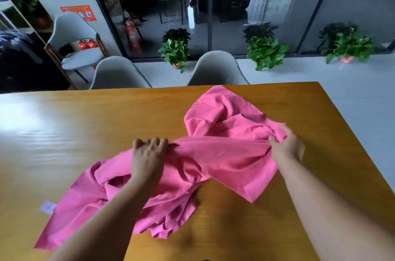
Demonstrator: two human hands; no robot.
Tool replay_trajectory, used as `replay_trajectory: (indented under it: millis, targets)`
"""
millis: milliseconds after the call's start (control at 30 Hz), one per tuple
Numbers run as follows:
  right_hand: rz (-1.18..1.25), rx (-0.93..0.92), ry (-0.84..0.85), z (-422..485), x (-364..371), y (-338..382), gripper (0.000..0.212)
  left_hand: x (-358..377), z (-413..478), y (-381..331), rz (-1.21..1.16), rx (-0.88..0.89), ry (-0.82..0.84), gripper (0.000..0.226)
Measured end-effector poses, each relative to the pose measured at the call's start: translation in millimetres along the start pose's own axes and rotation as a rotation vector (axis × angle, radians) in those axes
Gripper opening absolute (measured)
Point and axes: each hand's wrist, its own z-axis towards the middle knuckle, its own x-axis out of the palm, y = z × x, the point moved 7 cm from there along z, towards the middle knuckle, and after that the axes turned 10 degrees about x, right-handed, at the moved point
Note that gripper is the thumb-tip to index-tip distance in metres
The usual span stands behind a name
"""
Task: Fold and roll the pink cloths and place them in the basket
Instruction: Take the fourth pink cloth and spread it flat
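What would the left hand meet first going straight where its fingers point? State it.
The way looks free: beyond the left hand, gripping the pink cloth, lies bare table to its far edge, then probably a grey chair.

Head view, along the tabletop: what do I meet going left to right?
White tag → left hand, gripping the pink cloth → right hand, pinching it. The cloth spans most of that width, so it takes no single place in the order.
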Motion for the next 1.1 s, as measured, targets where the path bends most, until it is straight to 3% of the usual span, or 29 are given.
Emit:
replay_trajectory:
  millis: [67,100,133,200,233,267,300,333,400,500,567,667,767,833,900,1000,1100]
  targets:
    - [0.015,0.02,-0.002,2,1,0,0.064,-20,4,-13,-0.037,0.053,-0.171,0.006]
    - [-0.061,0.019,-0.007,-3,5,-2,0.072,-23,3,-33,-0.106,0.133,-0.134,0.012]
    - [-0.176,0.002,-0.029,-11,10,-5,0.077,-18,1,-58,-0.199,0.225,-0.013,0.021]
    - [-0.352,-0.169,-0.073,-34,23,-6,0.076,14,-24,-116,-0.354,0.38,0.467,0.044]
    - [-0.374,-0.315,-0.034,-50,35,-6,0.072,30,-42,-142,-0.391,0.413,0.694,0.055]
    - [-0.394,-0.445,0.055,-67,50,-9,0.069,37,-56,-161,-0.417,0.407,0.785,0.061]
    - [-0.435,-0.523,0.193,-84,66,-17,0.07,43,-59,-172,-0.462,0.342,0.744,0.061]
    - [-0.5,-0.534,0.345,-98,80,-29,0.073,40,-54,-172,-0.487,0.245,0.587,0.057]
    - [-0.659,-0.51,0.471,-111,94,-58,0.078,42,-46,-161,-0.445,0.132,0.375,0.061]
    - [-0.87,-0.543,0.337,-107,83,-72,0.083,77,-54,-131,-0.371,0.087,0.492,0.087]
    - [-0.933,-0.527,0.276,-96,73,-69,0.083,99,-63,-109,-0.337,0.052,0.486,0.094]
    - [-1.01,-0.46,0.228,-84,67,-64,0.08,101,-65,-88,-0.218,-0.078,0.461,0.086]
    - [-1.027,-0.431,0.199,-86,73,-45,0.074,72,-48,-96,-0.148,-0.016,0.368,0.057]
    - [-0.875,-0.619,0.179,-106,85,-19,0.062,54,-39,-104,-0.165,0.053,0.24,0.042]
    - [-0.656,-0.935,0.289,-144,103,8,0.063,51,-36,-99,-0.221,0.049,0.173,0.034]
    - [-0.605,-1.188,0.693,-200,130,26,0.083,76,-51,-66,-0.315,-0.03,0.477,0.039]
    - [-0.765,-1.31,0.854,-228,150,36,0.091,87,-79,-25,-0.357,-0.041,0.719,0.054]
